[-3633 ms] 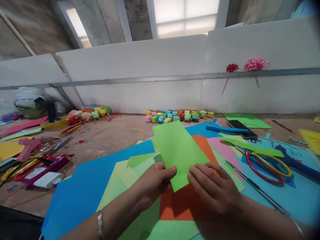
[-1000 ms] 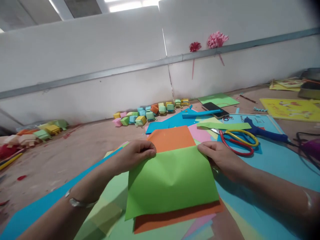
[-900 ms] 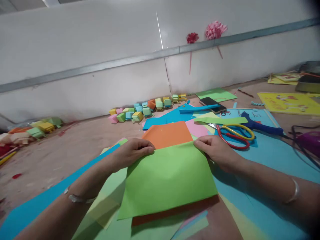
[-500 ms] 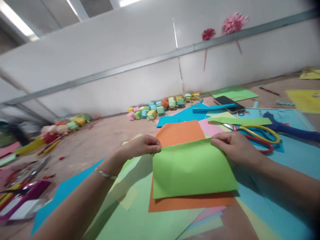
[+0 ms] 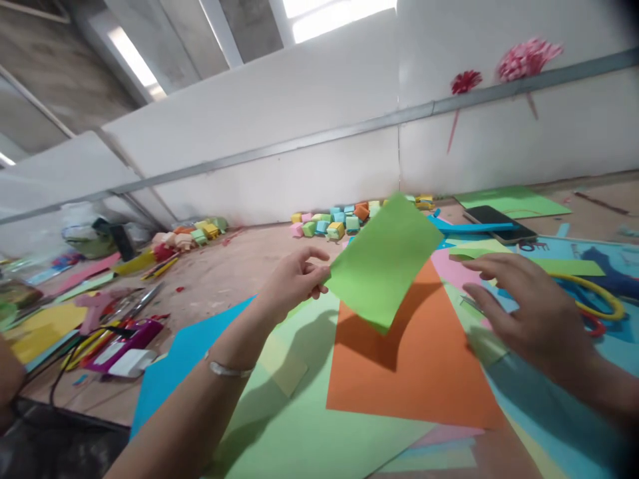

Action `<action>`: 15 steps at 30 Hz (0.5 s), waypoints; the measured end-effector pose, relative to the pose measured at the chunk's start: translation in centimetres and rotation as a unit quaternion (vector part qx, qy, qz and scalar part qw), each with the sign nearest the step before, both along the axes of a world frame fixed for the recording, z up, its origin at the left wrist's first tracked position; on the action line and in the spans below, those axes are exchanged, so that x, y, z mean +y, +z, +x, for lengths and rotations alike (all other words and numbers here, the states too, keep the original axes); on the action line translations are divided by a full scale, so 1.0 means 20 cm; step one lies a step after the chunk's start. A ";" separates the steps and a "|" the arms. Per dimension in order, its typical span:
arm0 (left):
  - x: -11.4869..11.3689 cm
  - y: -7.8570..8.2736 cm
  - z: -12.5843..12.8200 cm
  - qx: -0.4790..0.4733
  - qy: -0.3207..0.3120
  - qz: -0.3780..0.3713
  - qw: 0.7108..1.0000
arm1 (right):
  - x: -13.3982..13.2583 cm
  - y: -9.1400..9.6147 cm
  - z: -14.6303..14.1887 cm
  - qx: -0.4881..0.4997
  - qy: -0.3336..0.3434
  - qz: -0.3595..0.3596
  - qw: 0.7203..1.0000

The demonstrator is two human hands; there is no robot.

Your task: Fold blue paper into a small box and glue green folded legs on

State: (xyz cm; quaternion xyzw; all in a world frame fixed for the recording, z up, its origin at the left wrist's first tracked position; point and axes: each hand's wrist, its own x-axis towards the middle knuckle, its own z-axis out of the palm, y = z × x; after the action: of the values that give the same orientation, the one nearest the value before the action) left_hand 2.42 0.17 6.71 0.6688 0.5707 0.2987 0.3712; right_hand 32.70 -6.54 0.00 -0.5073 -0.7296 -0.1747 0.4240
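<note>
A bright green sheet of paper [image 5: 389, 263] is tilted up in the air, one corner pinched by my left hand [image 5: 299, 283]. Beneath it lies an orange sheet [image 5: 409, 366], on which its shadow falls. To the right, my right hand [image 5: 534, 319] hovers with fingers apart and nothing in them. Scissors with yellow and red handles [image 5: 606, 303] lie just beyond that hand, partly hidden by it. Near its fingertips is a narrow green paper strip [image 5: 574, 266]. A large pale green sheet [image 5: 309, 432] spreads under the orange one.
Small coloured paper cubes [image 5: 332, 226] line the wall at the back. A phone [image 5: 499, 223] lies at the back right. On the left are a purple device [image 5: 127, 346] and a blue sheet [image 5: 194, 346]. Part of another person shows at the left edge.
My right hand has let go of the green sheet and opened, moving right. The sheet has swung up and turned, held by my left hand alone. The view has shifted left.
</note>
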 end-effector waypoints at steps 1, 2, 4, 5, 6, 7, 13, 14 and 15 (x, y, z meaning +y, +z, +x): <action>-0.02 0.00 0.01 -0.037 0.028 -0.005 0.999 | -0.02 0.00 -0.03 -0.049 0.013 0.044 0.998; -0.05 0.00 0.03 -0.067 0.044 -0.011 0.997 | -0.05 0.01 -0.06 -0.092 0.029 0.077 0.992; -0.13 -0.01 0.08 -0.106 0.053 -0.025 0.993 | -0.12 0.01 -0.13 -0.148 0.072 0.082 0.983; -0.18 -0.02 0.10 -0.115 0.051 -0.034 0.991 | -0.15 0.00 -0.17 -0.162 0.097 0.075 0.979; -0.23 -0.03 0.13 -0.122 0.051 -0.047 0.990 | -0.18 -0.01 -0.20 -0.177 0.113 0.067 0.975; -0.29 -0.05 0.15 -0.130 0.052 -0.055 0.989 | -0.21 -0.02 -0.24 -0.192 0.125 0.065 0.971; -0.65 -0.17 0.19 -0.219 0.064 -0.159 0.961 | -0.26 -0.10 -0.32 -0.216 0.207 0.087 0.950; -0.69 -0.19 0.18 -0.243 0.068 -0.184 0.950 | -0.26 -0.12 -0.32 -0.201 0.221 0.077 0.951; -0.73 -0.22 0.16 -0.268 0.088 -0.200 0.938 | -0.26 -0.13 -0.32 -0.185 0.233 0.066 0.952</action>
State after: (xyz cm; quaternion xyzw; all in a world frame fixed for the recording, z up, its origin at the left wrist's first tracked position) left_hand 5.65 -14.43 2.35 0.4231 0.5549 0.3776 0.6086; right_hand 26.36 -11.68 -2.54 -0.2531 -0.8801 -0.2095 0.3426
